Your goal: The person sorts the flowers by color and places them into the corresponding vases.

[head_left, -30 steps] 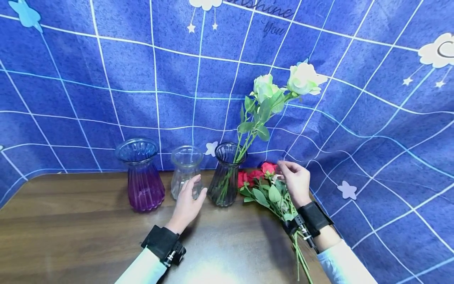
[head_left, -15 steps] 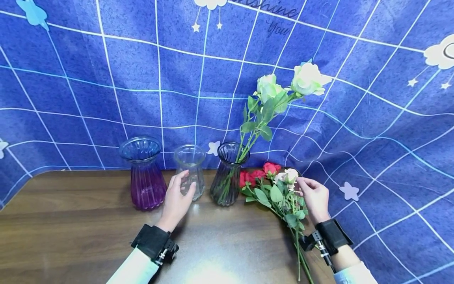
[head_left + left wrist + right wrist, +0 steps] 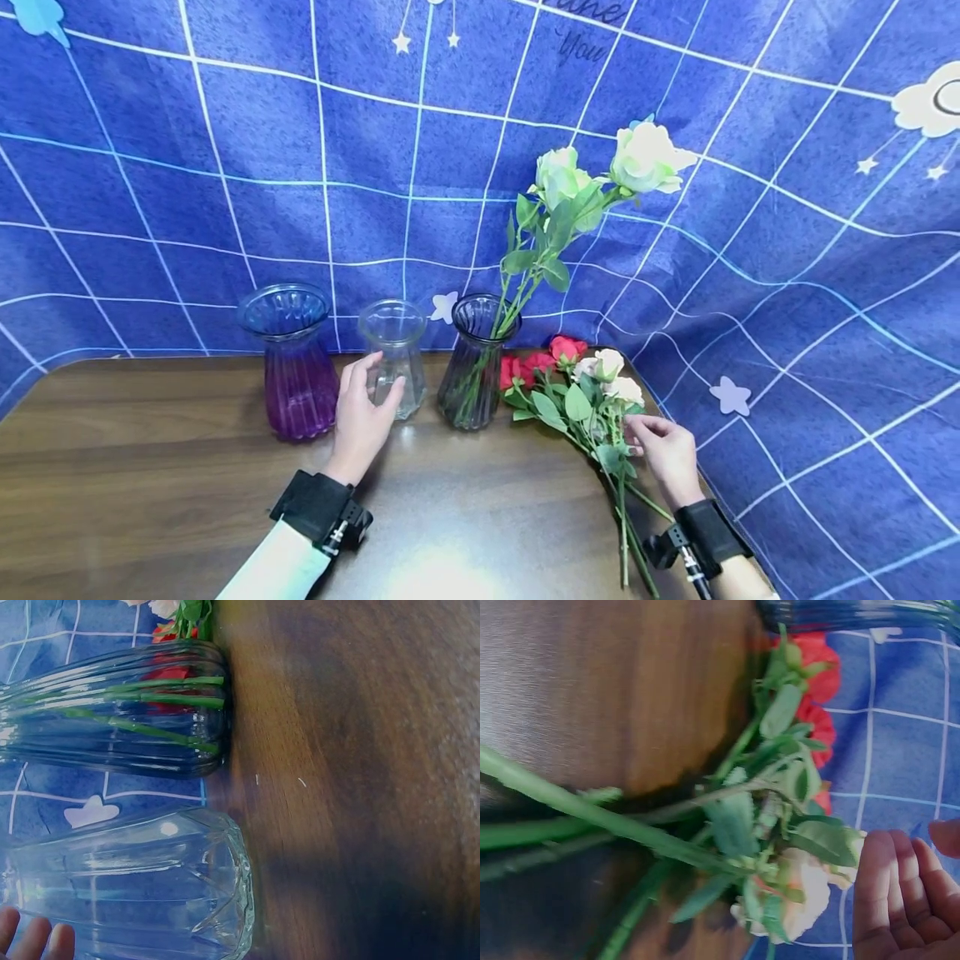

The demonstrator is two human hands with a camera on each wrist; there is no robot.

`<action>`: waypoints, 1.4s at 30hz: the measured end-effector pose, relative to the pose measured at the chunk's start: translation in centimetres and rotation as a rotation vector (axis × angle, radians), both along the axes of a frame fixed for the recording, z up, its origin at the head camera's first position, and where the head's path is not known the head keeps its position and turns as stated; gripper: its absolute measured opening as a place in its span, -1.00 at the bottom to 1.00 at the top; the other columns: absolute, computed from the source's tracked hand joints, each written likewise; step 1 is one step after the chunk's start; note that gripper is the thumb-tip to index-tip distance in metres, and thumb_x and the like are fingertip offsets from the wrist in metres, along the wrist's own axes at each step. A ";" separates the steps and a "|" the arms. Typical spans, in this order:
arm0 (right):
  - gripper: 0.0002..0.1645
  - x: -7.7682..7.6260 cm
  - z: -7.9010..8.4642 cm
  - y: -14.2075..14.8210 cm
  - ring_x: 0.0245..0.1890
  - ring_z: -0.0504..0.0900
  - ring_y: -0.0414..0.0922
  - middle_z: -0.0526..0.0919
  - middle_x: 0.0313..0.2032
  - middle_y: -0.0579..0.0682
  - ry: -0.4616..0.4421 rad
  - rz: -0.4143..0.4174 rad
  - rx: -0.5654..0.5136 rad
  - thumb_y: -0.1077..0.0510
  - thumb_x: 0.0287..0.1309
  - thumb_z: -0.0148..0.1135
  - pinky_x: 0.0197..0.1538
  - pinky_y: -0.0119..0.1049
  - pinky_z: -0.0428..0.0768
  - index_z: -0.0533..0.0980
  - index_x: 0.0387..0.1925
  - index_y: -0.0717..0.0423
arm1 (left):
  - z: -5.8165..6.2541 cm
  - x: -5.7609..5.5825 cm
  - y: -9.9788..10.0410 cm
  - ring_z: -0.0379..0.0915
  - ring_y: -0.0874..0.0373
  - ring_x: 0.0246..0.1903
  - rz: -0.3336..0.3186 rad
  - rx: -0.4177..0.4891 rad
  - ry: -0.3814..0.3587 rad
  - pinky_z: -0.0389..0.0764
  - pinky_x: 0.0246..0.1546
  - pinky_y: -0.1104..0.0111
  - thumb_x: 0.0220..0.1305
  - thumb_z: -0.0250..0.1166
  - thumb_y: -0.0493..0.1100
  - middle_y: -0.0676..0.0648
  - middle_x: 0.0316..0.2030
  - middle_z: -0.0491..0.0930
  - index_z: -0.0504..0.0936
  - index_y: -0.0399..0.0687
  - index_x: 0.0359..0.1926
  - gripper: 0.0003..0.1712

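Note:
My left hand (image 3: 362, 418) stands with fingers spread and thumb apart, next to a clear glass vase (image 3: 408, 367). Its fingertips (image 3: 34, 937) overlap that vase in the left wrist view; whether they touch the glass I cannot tell. My right hand (image 3: 666, 454) is beside a bunch of roses lying on the table, close to a cream rose (image 3: 624, 389) and its stem. In the right wrist view its loosely bent fingers (image 3: 900, 885) hold nothing visible, right of a cream rose (image 3: 802, 896). Red roses (image 3: 517, 372) lie behind the green leaves (image 3: 578, 403).
A dark grey glass vase (image 3: 468, 387) holds tall white-green roses (image 3: 647, 158). Farther left stands a purple and blue vase (image 3: 300, 392). All rest on a brown wooden table (image 3: 172, 500), with a blue grid-patterned cloth (image 3: 285, 217) behind and to the right.
My right hand has drawn back from over the cream roses, moving right and nearer, which uncovers them. The left hand has shifted slightly left. The vases keep their places.

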State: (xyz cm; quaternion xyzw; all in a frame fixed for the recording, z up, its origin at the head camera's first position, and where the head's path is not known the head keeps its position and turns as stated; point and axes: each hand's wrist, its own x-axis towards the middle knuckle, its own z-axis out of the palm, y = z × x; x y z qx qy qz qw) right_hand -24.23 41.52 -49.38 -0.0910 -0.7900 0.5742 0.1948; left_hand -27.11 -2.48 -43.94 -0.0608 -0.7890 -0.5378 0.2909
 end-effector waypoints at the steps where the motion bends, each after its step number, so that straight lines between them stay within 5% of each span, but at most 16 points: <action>1: -0.60 0.7 1.0 -1.0 -0.62 0.61 -0.31 0.71 -0.52 -0.03 -0.019 0.015 0.007 0.00 0.10 0.31 -0.58 -0.44 0.61 0.63 -0.24 0.29 | 0.0 0.0 0.0 0.41 -0.18 0.02 0.006 0.003 -0.002 0.55 0.00 0.03 0.13 0.34 -0.21 -0.26 0.07 0.37 0.40 -0.23 0.14 -0.44; 6: -0.58 3.5 5.2 -5.1 -0.65 0.54 -0.29 0.63 -0.61 -0.08 -0.139 0.005 0.041 0.15 0.15 0.23 -0.58 -0.45 0.57 0.55 -0.23 0.55 | -0.1 -0.2 -0.1 0.40 -0.22 0.03 0.019 0.012 -0.010 0.51 0.03 0.00 0.12 0.35 -0.19 -0.28 0.08 0.35 0.38 -0.23 0.15 -0.42; 9: -0.63 4.1 6.1 -6.1 -0.65 0.53 -0.30 0.62 -0.62 -0.10 -0.221 -0.024 0.054 0.22 0.17 0.20 -0.57 -0.47 0.57 0.54 -0.21 0.57 | -0.3 -0.4 -0.2 0.39 -0.20 0.02 0.024 0.012 -0.008 0.51 0.02 -0.01 0.12 0.36 -0.19 -0.28 0.09 0.35 0.36 -0.24 0.16 -0.39; 22: -0.77 3.3 4.2 -7.0 -0.62 0.53 -0.28 0.60 -0.63 -0.02 -0.319 0.022 0.208 0.28 0.10 0.18 -0.52 -0.52 0.57 0.61 -0.31 0.42 | -1.1 -1.4 -0.6 0.27 -0.19 0.11 0.061 -0.007 -0.023 0.38 0.12 0.04 0.07 0.40 -0.14 -0.34 0.17 0.27 0.26 -0.32 0.23 -0.23; 32: -0.88 3.2 4.0 -7.5 -0.66 0.47 -0.30 0.63 -0.64 -0.01 -0.279 0.010 0.457 0.26 0.02 0.25 -0.57 -0.50 0.43 0.64 -0.44 0.28 | -1.9 -2.0 -1.2 0.24 -0.23 0.20 0.037 0.012 -0.146 0.30 0.23 -0.02 0.10 0.38 -0.11 -0.36 0.23 0.26 0.19 -0.29 0.31 -0.17; 42: -0.92 3.4 4.1 -7.8 -0.48 0.60 -0.08 0.70 -0.52 0.04 -0.229 0.009 0.703 0.24 -0.04 0.27 -0.38 -0.22 0.52 0.63 -0.52 0.19 | -1.7 -2.3 -1.0 0.28 -0.22 0.15 0.037 0.007 -0.145 0.34 0.20 0.00 0.09 0.39 -0.13 -0.33 0.20 0.30 0.23 -0.27 0.29 -0.19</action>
